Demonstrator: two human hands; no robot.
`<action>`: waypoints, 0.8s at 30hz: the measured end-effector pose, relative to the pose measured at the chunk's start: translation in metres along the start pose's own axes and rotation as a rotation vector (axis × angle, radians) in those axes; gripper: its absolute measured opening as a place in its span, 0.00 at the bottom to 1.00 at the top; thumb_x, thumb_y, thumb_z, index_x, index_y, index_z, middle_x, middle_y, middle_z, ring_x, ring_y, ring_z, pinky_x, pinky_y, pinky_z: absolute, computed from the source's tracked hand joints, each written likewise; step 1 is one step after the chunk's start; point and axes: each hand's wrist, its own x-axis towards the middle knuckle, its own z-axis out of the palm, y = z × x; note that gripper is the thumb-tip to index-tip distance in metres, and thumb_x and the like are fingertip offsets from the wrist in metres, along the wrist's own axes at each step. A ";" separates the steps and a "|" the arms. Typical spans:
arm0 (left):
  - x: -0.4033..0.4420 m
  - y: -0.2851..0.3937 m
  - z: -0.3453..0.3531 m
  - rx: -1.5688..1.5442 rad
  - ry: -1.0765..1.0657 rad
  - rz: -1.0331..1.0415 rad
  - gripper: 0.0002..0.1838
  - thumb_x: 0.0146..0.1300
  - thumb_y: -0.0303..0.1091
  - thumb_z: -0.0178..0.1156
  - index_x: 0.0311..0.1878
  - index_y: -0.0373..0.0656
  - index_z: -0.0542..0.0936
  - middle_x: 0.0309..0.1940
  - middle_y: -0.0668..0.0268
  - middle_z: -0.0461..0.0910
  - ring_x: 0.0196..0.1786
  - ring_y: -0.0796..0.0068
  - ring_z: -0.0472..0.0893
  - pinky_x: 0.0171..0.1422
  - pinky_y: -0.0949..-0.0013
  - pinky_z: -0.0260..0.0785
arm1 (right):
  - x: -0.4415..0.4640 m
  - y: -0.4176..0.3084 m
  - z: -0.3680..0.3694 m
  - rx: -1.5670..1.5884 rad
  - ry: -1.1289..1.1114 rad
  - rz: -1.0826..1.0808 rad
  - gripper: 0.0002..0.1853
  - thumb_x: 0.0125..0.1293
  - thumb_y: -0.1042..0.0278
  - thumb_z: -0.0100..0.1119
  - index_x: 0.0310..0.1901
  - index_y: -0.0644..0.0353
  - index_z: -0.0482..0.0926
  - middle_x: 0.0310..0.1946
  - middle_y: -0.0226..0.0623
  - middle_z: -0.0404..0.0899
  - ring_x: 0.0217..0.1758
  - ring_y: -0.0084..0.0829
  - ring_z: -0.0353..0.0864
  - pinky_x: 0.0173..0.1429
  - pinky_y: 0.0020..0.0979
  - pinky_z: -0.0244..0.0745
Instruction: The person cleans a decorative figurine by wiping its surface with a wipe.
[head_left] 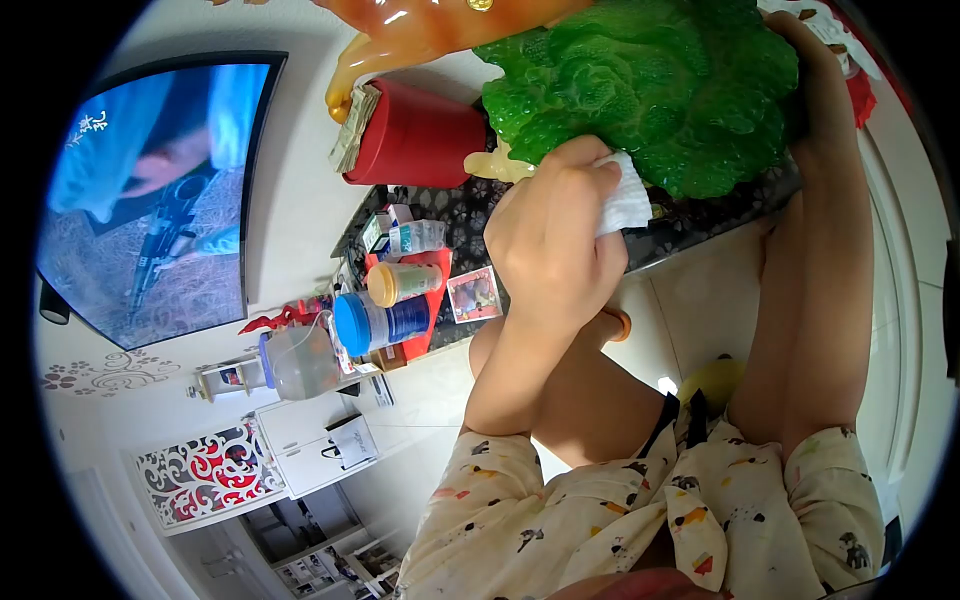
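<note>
My left hand (560, 240) is closed around a folded, textured white wipe (626, 197), at the lower edge of a green cabbage ornament (640, 90). The ornament is large and glossy, with ruffled leaves. At its right side, my right hand (805, 70) grips the rim, and part of its fingers is hidden by the leaves. Beyond the cabbage, a shiny orange-amber figure (430, 40) runs out of the top of the view. A pale yellow piece (498, 163) shows beneath the leaves, beside my left hand.
A red container (420, 135) with banknotes (354, 130) stands near the ornament on a dark patterned counter (690, 225). Farther along are a blue-lidded jar (380, 322), a yellow-lidded jar (403, 284), a clear jar (303, 360) and a small picture (475, 295). A television (165, 200) hangs on the wall.
</note>
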 end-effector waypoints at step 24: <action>-0.008 -0.001 0.001 -0.101 0.006 0.095 0.09 0.59 0.14 0.63 0.40 0.34 0.74 0.40 0.47 0.87 0.37 0.68 0.86 0.45 0.73 0.77 | 0.004 -0.002 -0.005 -0.042 -0.007 0.007 0.18 0.60 0.56 0.59 0.45 0.62 0.83 0.35 0.38 0.86 0.35 0.33 0.86 0.44 0.33 0.84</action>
